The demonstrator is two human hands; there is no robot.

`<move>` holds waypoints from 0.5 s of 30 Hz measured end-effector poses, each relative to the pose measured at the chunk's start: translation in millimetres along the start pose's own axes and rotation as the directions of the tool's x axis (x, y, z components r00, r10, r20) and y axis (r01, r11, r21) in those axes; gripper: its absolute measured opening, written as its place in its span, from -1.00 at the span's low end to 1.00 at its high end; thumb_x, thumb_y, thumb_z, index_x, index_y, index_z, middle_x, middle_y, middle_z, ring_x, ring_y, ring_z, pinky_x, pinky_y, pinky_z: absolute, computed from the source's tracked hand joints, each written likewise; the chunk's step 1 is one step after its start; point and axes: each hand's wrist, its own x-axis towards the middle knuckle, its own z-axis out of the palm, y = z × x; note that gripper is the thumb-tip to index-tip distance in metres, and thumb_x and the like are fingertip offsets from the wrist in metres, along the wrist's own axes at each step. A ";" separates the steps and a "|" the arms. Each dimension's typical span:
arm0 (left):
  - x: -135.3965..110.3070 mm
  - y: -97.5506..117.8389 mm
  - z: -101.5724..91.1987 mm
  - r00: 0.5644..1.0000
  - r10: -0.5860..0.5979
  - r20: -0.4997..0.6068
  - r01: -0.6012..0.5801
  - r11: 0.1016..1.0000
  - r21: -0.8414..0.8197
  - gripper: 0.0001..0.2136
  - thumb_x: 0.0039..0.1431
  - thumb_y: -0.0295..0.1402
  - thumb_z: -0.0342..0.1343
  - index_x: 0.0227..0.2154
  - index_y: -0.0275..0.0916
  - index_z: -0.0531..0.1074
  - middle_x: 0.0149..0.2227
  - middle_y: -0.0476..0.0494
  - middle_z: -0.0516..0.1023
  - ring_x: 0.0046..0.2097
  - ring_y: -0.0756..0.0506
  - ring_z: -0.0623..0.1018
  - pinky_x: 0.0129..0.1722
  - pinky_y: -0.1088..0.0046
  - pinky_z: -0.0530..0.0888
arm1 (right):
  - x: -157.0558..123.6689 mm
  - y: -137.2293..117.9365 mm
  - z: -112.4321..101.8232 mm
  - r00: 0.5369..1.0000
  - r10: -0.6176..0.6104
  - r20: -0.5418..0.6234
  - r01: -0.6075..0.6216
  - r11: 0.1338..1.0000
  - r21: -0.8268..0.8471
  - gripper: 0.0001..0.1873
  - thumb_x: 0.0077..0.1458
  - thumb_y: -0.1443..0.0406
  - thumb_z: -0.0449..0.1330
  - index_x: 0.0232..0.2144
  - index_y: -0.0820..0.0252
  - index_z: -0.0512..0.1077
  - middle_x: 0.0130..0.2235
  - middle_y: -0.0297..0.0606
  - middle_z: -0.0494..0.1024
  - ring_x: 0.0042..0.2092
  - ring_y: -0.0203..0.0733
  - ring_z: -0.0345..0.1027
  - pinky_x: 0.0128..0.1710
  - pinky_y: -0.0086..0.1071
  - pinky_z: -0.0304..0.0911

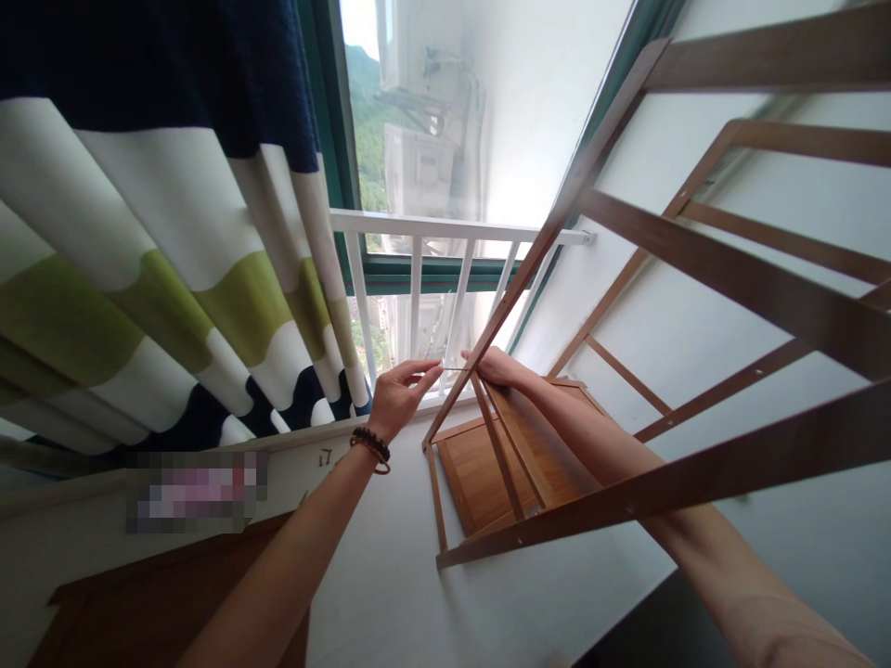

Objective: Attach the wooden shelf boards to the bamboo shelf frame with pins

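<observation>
A brown wooden frame (535, 269) of posts and crossbars stands tilted in front of me, a wooden panel (473, 464) low behind it. My left hand (400, 394), with bracelets at the wrist, pinches a thin metal rod (454, 368) between thumb and fingertips. The rod reaches to the slanting post; whether it is a bolt or a hex key I cannot tell. Through the frame passes my right arm, and my right hand (497, 366) is closed around the wood at the post's far side, where a slat meets it. The post hides part of those fingers.
A white railing (445, 226) crosses the green-framed window ahead. Striped curtains (174, 269) hang at the left. Small dark metal pieces (324, 457) and a blurred packet (195, 492) lie on the sill. A dark brown wooden piece (174, 594) is lower left.
</observation>
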 end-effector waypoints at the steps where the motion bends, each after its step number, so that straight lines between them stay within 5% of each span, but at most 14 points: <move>1: 0.6 1.5 0.6 0.998 -0.065 -0.014 0.064 0.997 -0.040 -0.69 -0.08 -0.20 0.18 -0.28 -0.26 0.51 -0.30 -0.15 0.55 -0.33 -0.05 0.52 -0.30 0.43 0.47 | -0.3 -1.5 -0.4 1.000 0.002 0.004 -0.002 1.000 -0.014 -0.73 0.05 0.24 -0.11 -0.60 0.21 0.22 -0.45 -0.23 0.38 -0.36 -0.18 0.22 -0.33 -0.35 0.13; 9: 11.7 2.6 0.6 0.920 -0.388 0.055 0.379 0.848 -0.371 -0.63 -0.22 -0.25 0.29 -0.32 -0.38 0.50 -0.36 -0.22 0.56 -0.30 -0.07 0.53 -0.25 0.39 0.46 | 3.5 -0.5 1.6 0.999 -0.037 0.005 0.037 0.996 -0.076 -0.76 0.03 0.26 -0.11 -0.62 0.19 0.15 -0.54 -0.30 0.27 -0.45 -0.26 0.12 -0.42 -0.39 0.08; 15: 11.9 2.0 2.6 0.982 -0.188 -0.017 0.178 0.952 -0.249 -0.66 -0.20 -0.27 0.28 -0.31 -0.32 0.51 -0.32 -0.19 0.58 -0.25 -0.11 0.54 -0.14 0.31 0.45 | 6.3 4.7 3.8 0.997 -0.067 0.024 0.067 0.998 -0.007 -0.75 0.04 0.27 -0.11 -0.65 0.18 0.10 -0.55 -0.31 0.24 -0.47 -0.29 0.08 -0.45 -0.41 0.07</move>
